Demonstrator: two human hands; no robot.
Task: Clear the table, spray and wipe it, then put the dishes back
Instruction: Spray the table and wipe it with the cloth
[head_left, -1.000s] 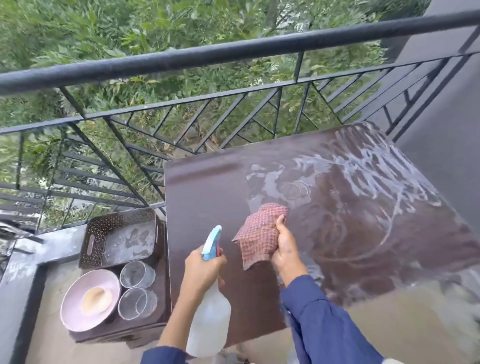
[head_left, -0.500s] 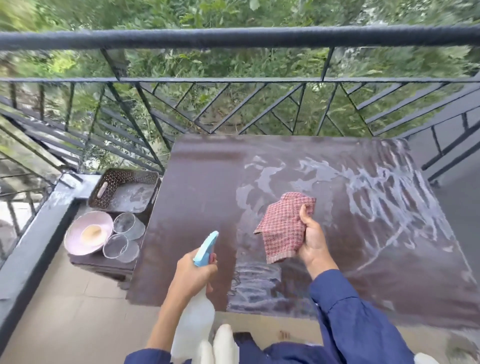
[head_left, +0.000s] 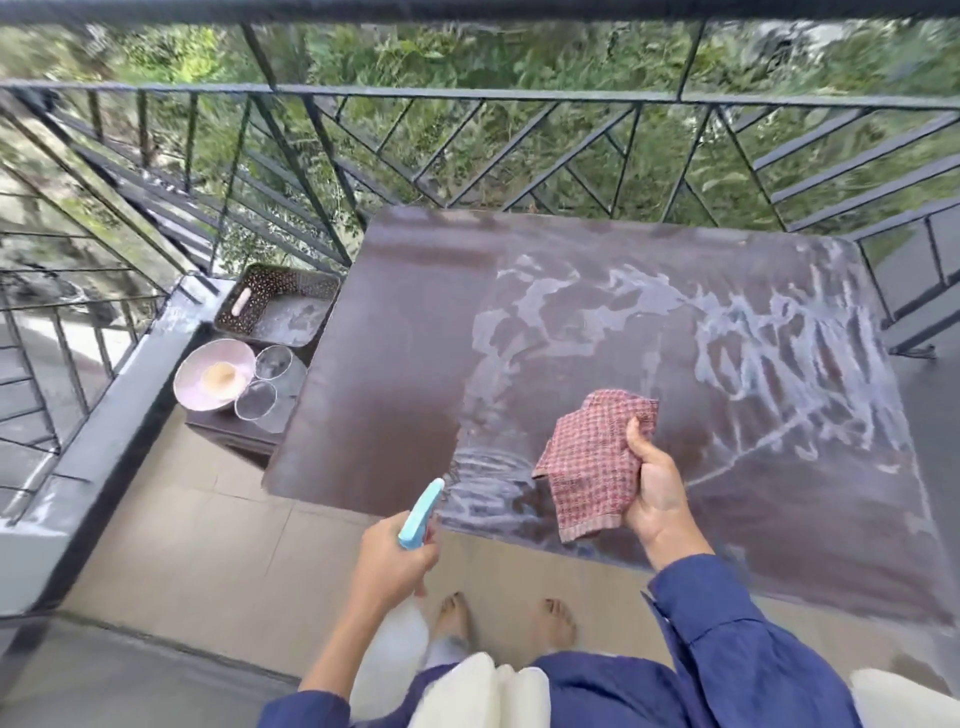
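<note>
The brown table (head_left: 395, 374) stands against the balcony railing, its right half streaked with white foam. My right hand (head_left: 657, 483) grips a crumpled red checked cloth (head_left: 592, 462) just above the table's near edge. My left hand (head_left: 392, 561) holds a white spray bottle (head_left: 395, 639) with a blue nozzle (head_left: 422, 514), in front of the table's near edge. On a low stand to the left sit a pink bowl (head_left: 208, 374), two glasses (head_left: 274, 362) (head_left: 255, 399) and a brown perforated tray (head_left: 278, 304).
A black metal railing (head_left: 467, 96) runs behind and to both sides of the table, with greenery beyond. A grey ledge (head_left: 124, 384) lies at the left. Beige floor tiles (head_left: 208, 545) lie in front, where my bare feet (head_left: 454, 616) stand.
The view has tilted down and pulled back. My right hand has drawn the cloth toward the table's near edge, and my left hand has moved off the table with the bottle.
</note>
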